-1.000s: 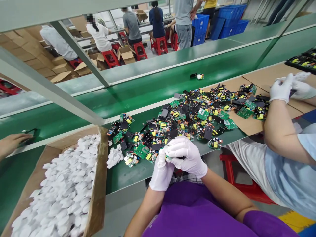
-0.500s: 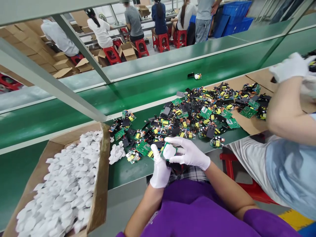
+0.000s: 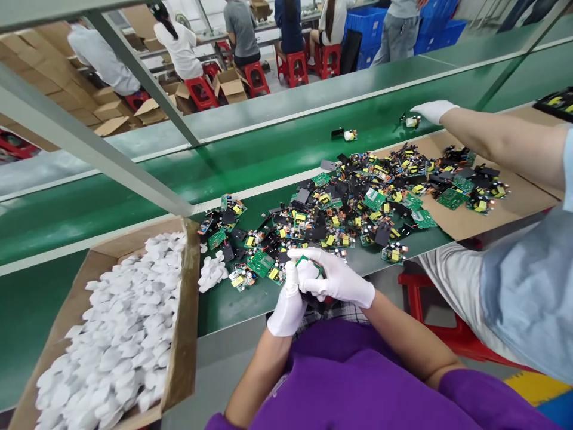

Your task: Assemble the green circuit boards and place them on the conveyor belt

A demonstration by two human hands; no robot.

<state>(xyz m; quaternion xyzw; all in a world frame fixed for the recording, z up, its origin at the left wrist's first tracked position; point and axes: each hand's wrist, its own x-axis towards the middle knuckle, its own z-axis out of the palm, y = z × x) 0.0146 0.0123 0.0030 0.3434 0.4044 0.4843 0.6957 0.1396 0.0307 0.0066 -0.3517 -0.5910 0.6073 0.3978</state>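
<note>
Both my hands, in white gloves, are closed around one green circuit board [image 3: 316, 266] close to my body at the table's front edge. My left hand [image 3: 287, 306] grips its left side, thumb upright. From the right, my right hand [image 3: 342, 278] curls over it, fingers bent around the edge. A white pad [image 3: 307, 270] lies against the board's face; the fingers partly cover it. Just beyond my hands spreads a heap of circuit boards [image 3: 331, 206] with yellow and black parts. A small pile of white pads [image 3: 212, 272] rests to the left.
A cardboard box [image 3: 188, 310] full of white pads stands at the left. Behind the heap runs a green conveyor belt [image 3: 250, 164] bearing a board with a white pad [image 3: 349, 134]. At right, a co-worker's gloved hand [image 3: 433, 111] is over the belt. Slanting metal posts [image 3: 143, 77] frame the left.
My left thumb and right fingers have closed in over the white pad on the board. The co-worker's hand has reached out to the belt, where a second board now lies.
</note>
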